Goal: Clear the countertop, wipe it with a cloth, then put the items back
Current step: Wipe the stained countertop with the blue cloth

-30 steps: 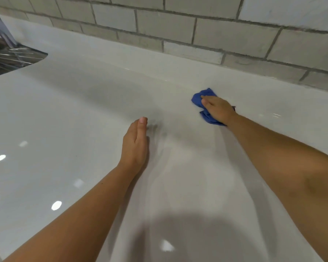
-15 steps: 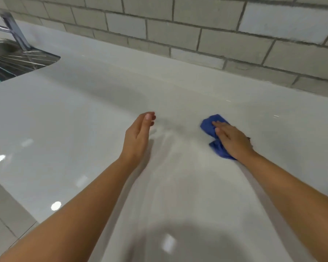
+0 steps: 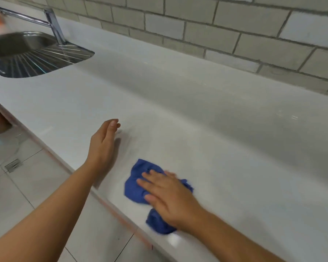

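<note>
Head view. The right hand [image 3: 170, 197] lies flat, fingers straight and slightly spread, palm pressing down on a crumpled blue cloth [image 3: 138, 178]; it curls round nothing. The cloth sits under and ahead of this hand's fingertips, on the white countertop [image 3: 216, 129] close to its front edge. The left hand [image 3: 102, 146] is open and holds nothing, fingers straight and together, turned edge-on, left of and beyond the cloth and apart from it; whether it touches the surface cannot be told. Far beyond the left hand, to its left: a steel sink [image 3: 27, 59] with faucet [image 3: 53, 23]. Beyond both hands: a tiled wall [image 3: 235, 31].
</note>
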`<state>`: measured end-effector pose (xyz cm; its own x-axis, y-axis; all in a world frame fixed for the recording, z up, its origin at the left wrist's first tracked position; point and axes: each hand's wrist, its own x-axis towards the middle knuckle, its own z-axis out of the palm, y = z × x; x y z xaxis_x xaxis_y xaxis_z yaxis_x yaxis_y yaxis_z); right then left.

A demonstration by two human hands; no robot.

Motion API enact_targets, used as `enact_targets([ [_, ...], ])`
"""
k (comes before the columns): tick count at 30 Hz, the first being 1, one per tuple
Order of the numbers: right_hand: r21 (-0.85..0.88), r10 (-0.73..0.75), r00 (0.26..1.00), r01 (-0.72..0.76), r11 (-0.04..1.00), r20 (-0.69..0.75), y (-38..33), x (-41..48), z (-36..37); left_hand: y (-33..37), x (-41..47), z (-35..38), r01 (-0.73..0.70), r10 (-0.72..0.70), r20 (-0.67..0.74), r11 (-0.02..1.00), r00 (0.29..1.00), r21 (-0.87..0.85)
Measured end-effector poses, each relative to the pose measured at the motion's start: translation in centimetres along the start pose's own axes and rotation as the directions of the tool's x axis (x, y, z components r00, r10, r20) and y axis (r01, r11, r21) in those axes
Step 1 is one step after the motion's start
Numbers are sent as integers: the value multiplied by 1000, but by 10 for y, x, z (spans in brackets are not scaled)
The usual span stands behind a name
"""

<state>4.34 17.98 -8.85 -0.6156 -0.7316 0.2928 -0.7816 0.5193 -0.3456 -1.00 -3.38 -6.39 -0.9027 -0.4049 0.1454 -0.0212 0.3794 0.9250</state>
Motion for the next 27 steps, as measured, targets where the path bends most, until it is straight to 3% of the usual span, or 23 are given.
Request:
enact_targets([
  [2,14,75,994,-74,997,-81,39,-3,-12,-8,-6,-12,-4,4,-9,1000,1000,9],
  [3,-13,198,970,-202,979,-143,66,-2,-21,-10,-8,-16,-4,4,-16,1000,1000,4],
  [6,-63,589,777,-614,787,-223,136,19,-50,-13,-8,-19,18,-19,-30,1000,999,-25],
  [8,-134,695,684,-727,673,-220,153,45,-50,-13,-6,-19,30,-32,-30,998,999,-61],
  [10,-175,693,695,-719,672,-191,138,81,-36,-15,-5,-19,29,-31,-29,996,999,-89],
  [13,-199,517,849,-528,826,-109,90,124,6,-15,-7,-19,24,-34,-68,989,997,-143],
  [15,-142,414,910,-413,900,-20,44,127,24,-15,-7,-19,52,-80,-120,974,990,-221],
  [19,51,262,964,-264,963,43,-33,65,26,-20,2,-22,110,-209,-173,883,962,-456],
  [22,159,253,964,-264,951,88,-49,-9,12,-23,3,-21,114,-201,-132,869,971,-482],
  [24,167,352,935,-354,920,41,-33,-38,-4,-24,1,-21,112,-182,-104,872,978,-477],
  [27,36,569,819,-568,822,-76,16,-33,-24,-20,-1,-27,102,-163,-82,865,983,-492],
])
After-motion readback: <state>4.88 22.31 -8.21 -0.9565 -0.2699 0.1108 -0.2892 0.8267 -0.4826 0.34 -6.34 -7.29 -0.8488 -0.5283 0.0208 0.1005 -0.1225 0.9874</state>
